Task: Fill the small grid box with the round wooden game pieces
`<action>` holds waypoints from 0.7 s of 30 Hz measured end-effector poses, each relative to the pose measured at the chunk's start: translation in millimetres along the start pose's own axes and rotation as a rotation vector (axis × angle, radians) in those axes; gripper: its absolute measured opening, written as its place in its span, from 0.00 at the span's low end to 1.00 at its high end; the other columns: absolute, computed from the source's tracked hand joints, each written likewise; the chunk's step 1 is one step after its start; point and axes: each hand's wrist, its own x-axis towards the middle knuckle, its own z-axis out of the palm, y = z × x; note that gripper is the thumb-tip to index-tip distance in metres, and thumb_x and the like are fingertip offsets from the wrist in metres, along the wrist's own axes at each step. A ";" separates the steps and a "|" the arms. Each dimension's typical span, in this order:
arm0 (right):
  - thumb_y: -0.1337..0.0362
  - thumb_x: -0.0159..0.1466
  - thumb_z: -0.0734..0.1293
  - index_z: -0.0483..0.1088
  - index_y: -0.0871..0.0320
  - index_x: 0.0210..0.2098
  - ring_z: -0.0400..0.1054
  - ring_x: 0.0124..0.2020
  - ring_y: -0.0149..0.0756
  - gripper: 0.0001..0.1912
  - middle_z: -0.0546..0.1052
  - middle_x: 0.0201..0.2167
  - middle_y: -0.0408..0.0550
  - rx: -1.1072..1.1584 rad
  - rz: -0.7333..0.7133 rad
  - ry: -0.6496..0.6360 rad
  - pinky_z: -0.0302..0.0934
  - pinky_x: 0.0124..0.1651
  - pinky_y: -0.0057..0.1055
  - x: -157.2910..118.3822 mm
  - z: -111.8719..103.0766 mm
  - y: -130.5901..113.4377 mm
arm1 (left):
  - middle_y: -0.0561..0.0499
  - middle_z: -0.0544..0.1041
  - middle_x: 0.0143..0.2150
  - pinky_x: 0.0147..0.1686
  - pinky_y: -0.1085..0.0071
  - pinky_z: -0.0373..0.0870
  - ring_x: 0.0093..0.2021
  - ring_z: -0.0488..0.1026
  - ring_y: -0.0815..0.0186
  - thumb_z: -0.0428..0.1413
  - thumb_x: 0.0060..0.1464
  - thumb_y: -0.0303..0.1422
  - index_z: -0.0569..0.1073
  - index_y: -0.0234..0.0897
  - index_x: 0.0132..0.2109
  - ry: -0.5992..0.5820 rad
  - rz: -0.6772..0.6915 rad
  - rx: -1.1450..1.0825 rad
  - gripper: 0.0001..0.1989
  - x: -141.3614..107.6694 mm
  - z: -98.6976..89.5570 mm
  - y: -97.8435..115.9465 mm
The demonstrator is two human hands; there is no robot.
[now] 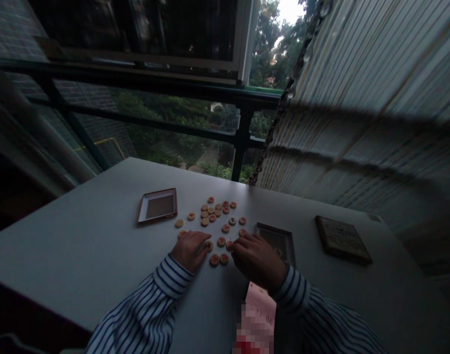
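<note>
Over twenty discs (225,228) are left loose on the table (80,236), one flanked by the left hand (190,250), fingers parted, another covered by the right hand (257,258), grip unclear, while few pale shapes (278,251) are seen inside the dark tray (292,246).

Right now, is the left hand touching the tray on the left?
No, white table shows between that tray and the left hand.

Long sleeves, white with navy stripes. Left cuff (172,278) snug, striped too. Below left cuff: left sleeve (139,309), loose, creased. Past left cuff: bare left hand (191,250). Right of left cuff: matching right sleeve (331,314), striped cuff, bare right hand (259,260).
</note>
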 end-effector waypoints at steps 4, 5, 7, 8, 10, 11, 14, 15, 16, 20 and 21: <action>0.67 0.61 0.56 0.64 0.57 0.41 0.59 0.44 0.37 0.11 0.71 0.35 0.49 0.016 0.000 0.008 0.49 0.43 0.33 -0.2 5.5 1.7 | 0.44 0.76 0.38 0.44 0.56 0.62 0.41 0.71 0.59 0.50 0.48 0.30 0.69 0.34 0.44 -0.003 -0.023 0.023 0.14 -2.4 6.8 -0.1; 0.67 0.61 0.56 0.65 0.57 0.41 0.59 0.43 0.37 0.11 0.71 0.36 0.49 0.019 0.005 0.005 0.49 0.43 0.33 -0.2 6.4 2.2 | 0.44 0.76 0.38 0.45 0.55 0.62 0.41 0.71 0.59 0.50 0.48 0.30 0.69 0.35 0.44 -0.005 -0.030 0.028 0.14 -3.0 8.5 -0.5; 0.67 0.60 0.57 0.65 0.56 0.41 0.60 0.42 0.36 0.10 0.71 0.36 0.48 0.025 0.009 -0.006 0.49 0.43 0.33 0.1 7.5 3.0 | 0.45 0.76 0.38 0.46 0.55 0.61 0.41 0.70 0.59 0.50 0.48 0.30 0.68 0.36 0.44 -0.004 -0.044 0.038 0.15 -4.2 11.1 -2.0; 0.67 0.61 0.57 0.65 0.56 0.41 0.60 0.41 0.36 0.11 0.71 0.36 0.48 0.025 0.010 -0.009 0.49 0.42 0.33 0.3 7.9 3.3 | 0.45 0.76 0.38 0.46 0.55 0.60 0.41 0.70 0.59 0.50 0.48 0.30 0.68 0.37 0.45 -0.009 -0.042 0.040 0.15 -4.6 12.0 -2.9; 0.67 0.61 0.57 0.65 0.56 0.42 0.60 0.41 0.35 0.11 0.72 0.36 0.49 0.026 0.009 -0.012 0.49 0.42 0.33 0.6 8.3 3.8 | 0.45 0.76 0.38 0.46 0.54 0.60 0.41 0.71 0.59 0.50 0.48 0.30 0.68 0.37 0.45 -0.018 -0.030 0.045 0.15 -4.9 12.8 -4.8; 0.67 0.61 0.57 0.65 0.57 0.42 0.60 0.41 0.36 0.11 0.72 0.36 0.49 0.027 0.011 -0.012 0.49 0.42 0.33 0.7 8.5 4.0 | 0.44 0.76 0.38 0.47 0.54 0.60 0.41 0.71 0.59 0.50 0.48 0.30 0.68 0.37 0.45 -0.018 -0.026 0.047 0.15 -4.9 12.8 -5.6; 0.66 0.61 0.56 0.65 0.57 0.42 0.60 0.41 0.36 0.11 0.72 0.36 0.49 0.033 0.022 -0.011 0.48 0.41 0.33 0.5 9.1 4.6 | 0.44 0.76 0.38 0.47 0.54 0.60 0.40 0.71 0.59 0.51 0.47 0.31 0.68 0.37 0.45 -0.030 -0.010 0.044 0.15 -4.1 12.0 -6.5; 0.66 0.61 0.56 0.65 0.57 0.42 0.60 0.41 0.36 0.11 0.72 0.36 0.49 0.035 0.023 -0.012 0.48 0.41 0.33 0.4 9.4 4.8 | 0.44 0.76 0.38 0.47 0.54 0.60 0.40 0.71 0.59 0.50 0.47 0.31 0.68 0.37 0.45 -0.031 -0.011 0.043 0.15 -3.7 11.5 -6.2; 0.66 0.61 0.57 0.65 0.56 0.41 0.60 0.41 0.36 0.11 0.71 0.36 0.49 0.036 0.023 -0.012 0.48 0.41 0.33 0.3 9.7 5.2 | 0.44 0.76 0.37 0.47 0.53 0.59 0.40 0.72 0.59 0.50 0.48 0.31 0.68 0.37 0.45 -0.030 -0.012 0.039 0.15 -3.3 10.9 -5.6; 0.66 0.61 0.56 0.65 0.57 0.41 0.60 0.40 0.36 0.10 0.71 0.35 0.49 0.026 0.024 0.003 0.48 0.40 0.32 0.1 10.5 7.2 | 0.44 0.76 0.37 0.48 0.54 0.58 0.40 0.72 0.60 0.49 0.49 0.32 0.68 0.35 0.45 0.018 -0.028 0.027 0.15 -1.2 7.2 -2.2; 0.66 0.61 0.56 0.65 0.57 0.40 0.60 0.40 0.36 0.10 0.71 0.35 0.49 0.021 0.024 0.008 0.48 0.40 0.32 0.0 10.3 7.8 | 0.44 0.76 0.37 0.48 0.54 0.59 0.39 0.72 0.61 0.49 0.48 0.32 0.68 0.36 0.45 0.027 -0.029 0.023 0.15 -0.6 6.0 -1.4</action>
